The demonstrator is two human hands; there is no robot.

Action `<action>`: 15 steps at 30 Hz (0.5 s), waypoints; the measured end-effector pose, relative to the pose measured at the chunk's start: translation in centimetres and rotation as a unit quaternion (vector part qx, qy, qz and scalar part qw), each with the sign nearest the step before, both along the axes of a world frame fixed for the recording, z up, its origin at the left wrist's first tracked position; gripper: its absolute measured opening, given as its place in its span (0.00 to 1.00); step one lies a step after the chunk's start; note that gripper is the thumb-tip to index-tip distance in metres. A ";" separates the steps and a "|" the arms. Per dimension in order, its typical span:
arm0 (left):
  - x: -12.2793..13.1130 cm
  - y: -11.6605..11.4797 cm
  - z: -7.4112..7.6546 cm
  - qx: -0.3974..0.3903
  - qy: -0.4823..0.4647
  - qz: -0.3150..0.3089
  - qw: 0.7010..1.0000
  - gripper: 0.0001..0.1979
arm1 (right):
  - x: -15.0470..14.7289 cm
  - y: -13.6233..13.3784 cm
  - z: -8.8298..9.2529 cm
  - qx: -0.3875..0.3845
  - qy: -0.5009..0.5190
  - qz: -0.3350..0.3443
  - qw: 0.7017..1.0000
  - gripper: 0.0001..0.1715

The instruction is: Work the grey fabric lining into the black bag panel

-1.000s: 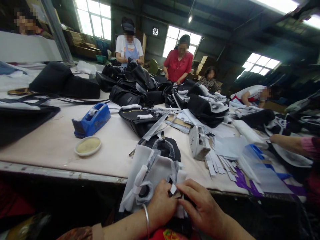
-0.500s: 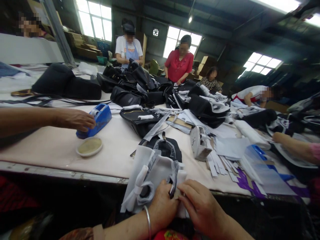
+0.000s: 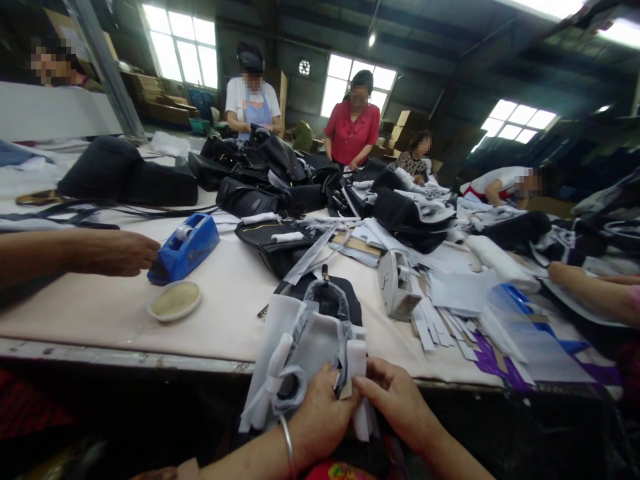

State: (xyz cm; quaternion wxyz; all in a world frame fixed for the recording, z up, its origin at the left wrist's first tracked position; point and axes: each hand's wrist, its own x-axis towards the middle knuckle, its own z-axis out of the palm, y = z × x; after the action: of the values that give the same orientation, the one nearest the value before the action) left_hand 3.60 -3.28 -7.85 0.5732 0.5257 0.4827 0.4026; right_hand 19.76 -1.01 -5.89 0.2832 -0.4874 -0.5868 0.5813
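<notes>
A black handbag (image 3: 350,287) with white foam padding (image 3: 325,333) and a plastic-wrapped handle (image 3: 327,287) leans at the table's front edge before me. My left hand (image 3: 327,403), a silver bangle on its wrist, is closed around a dark strap at the bag's near right side. A small beige piece (image 3: 346,389) shows by its fingers. My right hand (image 3: 400,400) pinches a white foam wrap (image 3: 357,363) around that strap, thumb against it. On the left side of the bag, another foam-wrapped strap (image 3: 279,363) is tied up. My lower fingers are partly hidden.
Left on the table are a blue tape dispenser (image 3: 187,247), beside a co-worker's hand (image 3: 120,253), and a round dish (image 3: 175,301). A grey tape dispenser (image 3: 397,283) and white strips (image 3: 440,323) lie right. Black bags (image 3: 270,160) pile up behind, with several people beyond.
My right hand has shifted along the foam wrap, which now stands more visibly upright between my hands. The co-worker's hand on the left has drawn back from the blue tape dispenser.
</notes>
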 end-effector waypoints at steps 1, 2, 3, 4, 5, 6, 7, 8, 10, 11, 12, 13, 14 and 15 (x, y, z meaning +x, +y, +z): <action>-0.1 0.0 0.0 0.010 0.000 -0.005 1.000 0.12 | -0.2 0.2 0.3 -0.016 0.010 0.002 1.000 0.17; -0.1 -0.1 0.0 0.021 0.007 -0.009 1.000 0.12 | -0.4 0.4 0.5 -0.030 0.011 0.003 0.999 0.17; -0.2 -0.1 -0.1 0.033 0.019 -0.014 0.999 0.13 | -0.6 0.5 0.7 -0.037 0.005 0.002 0.999 0.16; -0.2 -0.2 -0.2 0.044 0.034 -0.018 0.998 0.13 | -0.7 0.5 0.8 -0.041 -0.009 -0.001 0.999 0.15; -0.3 -0.2 -0.2 0.053 0.050 -0.023 0.997 0.14 | -0.7 0.6 0.9 -0.042 -0.028 -0.006 0.999 0.15; -0.3 -0.3 -0.3 0.063 0.066 -0.027 0.995 0.14 | -0.8 0.6 0.9 -0.039 -0.049 -0.010 0.998 0.15; -0.4 -0.3 -0.3 0.075 0.081 -0.034 0.993 0.14 | -0.8 0.5 0.8 -0.034 -0.072 -0.014 0.997 0.16; -0.4 -0.3 -0.3 0.084 0.093 -0.042 0.991 0.14 | -0.8 0.5 0.7 -0.027 -0.096 -0.015 0.995 0.16; -0.6 -0.3 -0.3 0.113 0.112 -0.059 0.985 0.13 | -0.8 0.6 0.5 -0.010 -0.141 -0.014 0.990 0.18; -0.7 -0.3 -0.3 0.127 0.118 -0.070 0.982 0.13 | -0.8 0.6 0.3 0.000 -0.158 -0.012 0.987 0.19; -0.8 -0.3 -0.4 0.139 0.122 -0.082 0.979 0.14 | -0.8 0.7 0.2 0.009 -0.167 -0.009 0.986 0.19; -0.9 -0.3 -0.4 0.152 0.128 -0.093 0.976 0.15 | -0.7 0.7 0.0 0.016 -0.165 -0.005 0.986 0.20; -0.9 -0.3 -0.6 0.166 0.137 -0.100 0.971 0.15 | -0.7 0.8 -0.2 0.019 -0.156 -0.003 0.988 0.20; -1.0 -0.4 -0.7 0.179 0.146 -0.103 0.967 0.15 | -0.7 0.8 -0.4 0.019 -0.147 -0.003 0.989 0.21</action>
State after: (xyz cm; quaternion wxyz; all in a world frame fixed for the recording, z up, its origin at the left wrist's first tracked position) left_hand 2.59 -3.64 -8.57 0.4313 0.7198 0.4242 0.3405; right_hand 19.03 -0.22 -6.24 0.2048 -0.5636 -0.6319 0.4911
